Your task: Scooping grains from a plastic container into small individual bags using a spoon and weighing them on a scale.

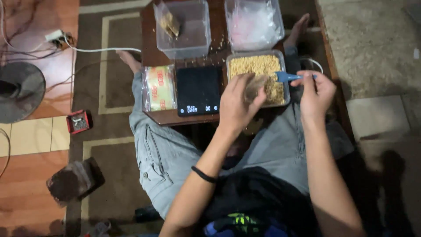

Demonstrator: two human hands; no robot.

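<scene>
Scoop, blue, lies level, bowl leftward over grain tub, right hand grip closed on its handle.

Scale between wrapped packet and grain tray

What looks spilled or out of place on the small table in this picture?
Small pale crumbs lie scattered on the dark table, between the clear containers and above the black scale. They resemble the grainy filling of the tray where the right hand holds a blue scoop. Nothing else stands out.
</scene>
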